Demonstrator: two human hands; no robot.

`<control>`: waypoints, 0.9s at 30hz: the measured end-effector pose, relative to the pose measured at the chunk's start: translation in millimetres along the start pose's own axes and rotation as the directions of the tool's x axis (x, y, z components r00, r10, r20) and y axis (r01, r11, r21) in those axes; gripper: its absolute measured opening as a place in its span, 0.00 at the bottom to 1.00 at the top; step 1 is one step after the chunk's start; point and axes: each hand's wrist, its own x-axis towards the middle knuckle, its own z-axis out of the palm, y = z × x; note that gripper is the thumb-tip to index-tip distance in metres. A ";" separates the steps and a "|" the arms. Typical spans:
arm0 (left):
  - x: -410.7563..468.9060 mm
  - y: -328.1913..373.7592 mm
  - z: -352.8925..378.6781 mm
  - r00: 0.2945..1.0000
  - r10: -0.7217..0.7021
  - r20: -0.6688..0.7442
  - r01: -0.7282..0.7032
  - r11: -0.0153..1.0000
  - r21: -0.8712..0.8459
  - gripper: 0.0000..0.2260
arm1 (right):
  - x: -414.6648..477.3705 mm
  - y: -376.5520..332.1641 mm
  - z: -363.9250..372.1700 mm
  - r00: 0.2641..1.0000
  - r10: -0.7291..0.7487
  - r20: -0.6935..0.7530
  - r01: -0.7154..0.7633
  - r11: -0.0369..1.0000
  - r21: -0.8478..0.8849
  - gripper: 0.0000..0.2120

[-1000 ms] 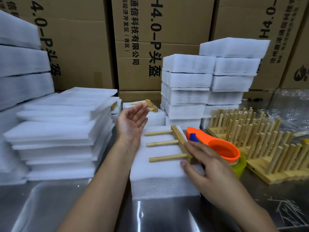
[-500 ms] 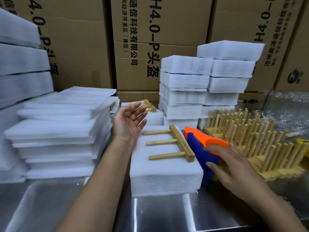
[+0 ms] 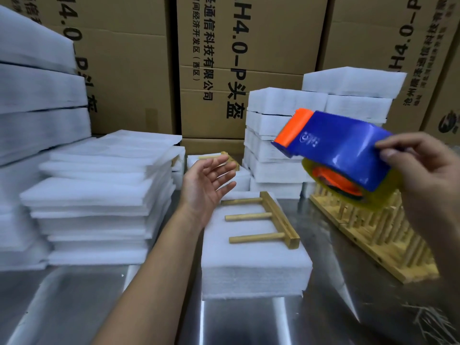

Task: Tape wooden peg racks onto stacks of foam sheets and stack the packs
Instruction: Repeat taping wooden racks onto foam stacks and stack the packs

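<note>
- Our right hand (image 3: 428, 175) curls its fingers round the blue body of the tape dispenser (image 3: 343, 150) and holds it in the air with the orange end pointing left. We judge it is poised to come down across the rack.
- Our left hand (image 3: 206, 185) hovers with fingers spread and loose, holding nothing, over the far left corner of the pack. It is probably ready to steady the pack.
- The peg rack (image 3: 268, 220) lies flat on the foam stack (image 3: 254, 267), bar to the right and three pegs pointing left. We see no tape on it.
- That stack sits near the centre of the steel table (image 3: 99, 307).
- Just to the right, spare racks (image 3: 373, 232) stand with their pegs up beneath the dispenser, so a low sweep could snag them.
- Loose foam sheets (image 3: 99, 195) are piled on the left, stacked packs (image 3: 281, 145) rise at the far side, and cartons (image 3: 249, 58) wall off the back.
</note>
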 end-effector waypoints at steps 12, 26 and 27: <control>-6.2 4.4 10.6 0.987 -0.160 -0.023 0.161 0.986 0.050 0.26 | 16.3 24.2 37.1 0.849 0.368 0.380 -0.500 0.792 0.351 0.03; -16.6 12.0 14.6 0.978 -0.206 -0.021 0.207 0.977 0.055 0.09 | 20.7 39.1 32.1 0.803 0.266 0.533 -0.465 0.839 0.283 0.26; -17.2 12.1 14.5 0.979 -0.203 -0.018 0.204 0.977 0.061 0.09 | 19.9 40.1 31.1 0.801 0.265 0.537 -0.446 0.862 0.241 0.32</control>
